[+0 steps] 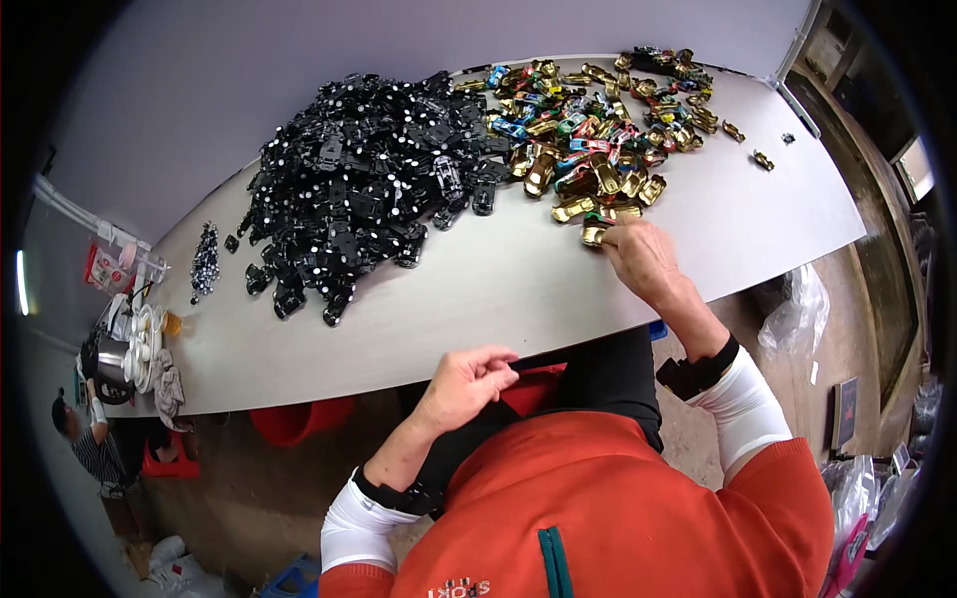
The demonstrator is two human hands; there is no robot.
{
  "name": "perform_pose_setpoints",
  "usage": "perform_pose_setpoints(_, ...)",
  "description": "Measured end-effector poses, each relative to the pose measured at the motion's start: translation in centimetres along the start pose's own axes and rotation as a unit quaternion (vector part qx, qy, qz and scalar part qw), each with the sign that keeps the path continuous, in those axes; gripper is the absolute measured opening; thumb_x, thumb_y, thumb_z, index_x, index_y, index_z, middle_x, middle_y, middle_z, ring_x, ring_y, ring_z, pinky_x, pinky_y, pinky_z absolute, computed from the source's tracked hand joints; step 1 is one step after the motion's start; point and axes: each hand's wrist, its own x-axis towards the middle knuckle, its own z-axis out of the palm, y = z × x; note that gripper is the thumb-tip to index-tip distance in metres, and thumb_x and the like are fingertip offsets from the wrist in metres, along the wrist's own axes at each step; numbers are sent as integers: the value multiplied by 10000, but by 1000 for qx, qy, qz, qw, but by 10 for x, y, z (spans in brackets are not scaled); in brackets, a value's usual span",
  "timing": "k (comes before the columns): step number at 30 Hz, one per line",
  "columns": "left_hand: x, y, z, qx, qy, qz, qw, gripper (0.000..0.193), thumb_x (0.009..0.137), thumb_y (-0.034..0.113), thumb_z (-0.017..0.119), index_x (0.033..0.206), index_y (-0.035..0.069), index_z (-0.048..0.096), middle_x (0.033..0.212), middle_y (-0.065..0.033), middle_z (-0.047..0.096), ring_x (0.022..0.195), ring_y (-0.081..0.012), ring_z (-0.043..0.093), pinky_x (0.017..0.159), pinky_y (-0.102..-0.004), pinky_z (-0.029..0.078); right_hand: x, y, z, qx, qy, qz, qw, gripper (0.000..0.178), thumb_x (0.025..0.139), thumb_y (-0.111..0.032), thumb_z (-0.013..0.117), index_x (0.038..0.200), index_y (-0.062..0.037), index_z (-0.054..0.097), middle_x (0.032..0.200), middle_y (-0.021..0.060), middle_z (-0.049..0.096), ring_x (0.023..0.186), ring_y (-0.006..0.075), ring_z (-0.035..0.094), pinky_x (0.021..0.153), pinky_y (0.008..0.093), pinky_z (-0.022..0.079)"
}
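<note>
My right hand (646, 261) is at the near edge of a heap of small toy car bodies (603, 130), many gold, some blue, red or green. Its fingers close on a gold toy car (594, 233) at the front of that heap. My left hand (464, 387) hovers by the table's front edge, above my lap. Its fingers point to the right, with the thumb apart from the index finger, and nothing shows between them. Left of the gold cars rises a large pile of black toy car chassis (339, 169) with small white round spots.
A small pile of tiny dark and silvery parts (205, 264) lies at the table's left. Two single gold cars (763, 160) sit apart at the right. A metal pot (114, 369) and white racks stand at the far left end, near another person (90, 444). Red stools are below.
</note>
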Motion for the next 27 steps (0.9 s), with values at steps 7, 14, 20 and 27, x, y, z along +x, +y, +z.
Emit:
perform_pose_setpoints(7,107,29,20,-253,115,115,954,297,842,65,651,1099,-56,566,907,-91,637,708,-118,601,536,-212,491,7,-39,18,495,36,125,859,121,822,-109,662,827,11,676,597,-7,575,486,39,472,432,211,366)
perform_pose_setpoints(14,107,24,22,-177,213,201,940,97,833,66,654,898,-5,648,759,0,627,632,-43,530,519,-194,451,0,-63,37,615,-13,102,782,130,814,-126,681,793,1,660,636,1,592,491,33,468,425,189,351)
perform_pose_setpoints(20,100,12,7,-169,201,242,934,197,833,41,630,1011,-44,617,873,-82,653,753,-123,611,632,-240,498,2,-73,42,646,-43,98,756,132,827,-128,666,818,2,644,652,3,580,507,38,476,428,190,362)
perform_pose_setpoints(27,93,6,-7,-240,55,219,944,250,815,-5,625,1060,-45,597,915,-83,644,793,-137,625,765,-276,518,8,-68,23,499,-63,77,861,121,818,-105,662,836,12,639,637,9,577,490,43,487,419,211,386)
